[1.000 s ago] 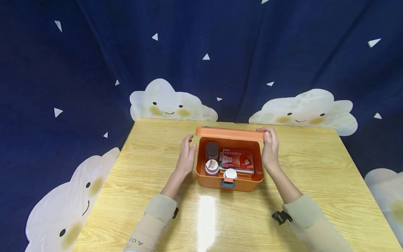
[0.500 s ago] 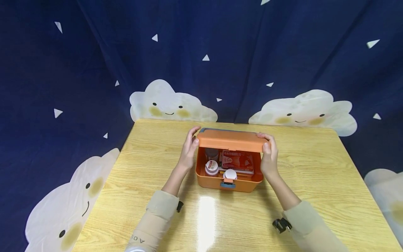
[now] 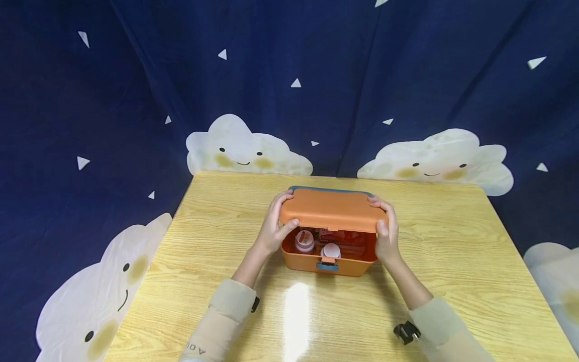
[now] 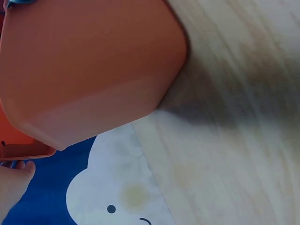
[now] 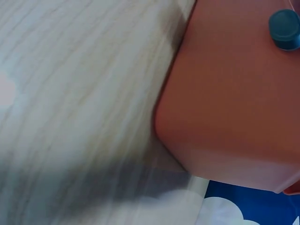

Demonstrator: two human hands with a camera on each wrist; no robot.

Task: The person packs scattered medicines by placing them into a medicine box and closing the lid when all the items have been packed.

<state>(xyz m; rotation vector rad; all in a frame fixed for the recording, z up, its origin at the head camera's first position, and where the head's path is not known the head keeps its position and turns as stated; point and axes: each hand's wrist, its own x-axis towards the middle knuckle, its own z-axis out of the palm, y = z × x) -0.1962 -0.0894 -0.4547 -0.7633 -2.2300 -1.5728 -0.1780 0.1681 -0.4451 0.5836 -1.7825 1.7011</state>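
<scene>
An orange box (image 3: 296, 261) stands on the table, its orange lid (image 3: 332, 207) tilted partway down over it. My left hand (image 3: 273, 227) grips the lid's left end, thumb on the front edge and fingers over the top. At the right end my right hand (image 3: 388, 235) holds the lid in much the same way. Through the front gap show two white-capped bottles (image 3: 304, 240) and part of a red carton (image 3: 333, 235); the lid hides the rest. A blue latch (image 3: 327, 266) sits on the box's front. In the left wrist view, part of the hand (image 4: 13, 186) touches the lid's rim.
The wooden table (image 3: 217, 201) reaches around the box on every side. Behind it hangs a dark blue curtain (image 3: 289, 60) with white clouds (image 3: 436, 156). Glare lies on the tabletop in front of the box.
The lid has swung down and forward, covering more of the contents, including a dark-capped container. My left hand has moved up from beside the box onto the lid; the right stayed on it throughout.
</scene>
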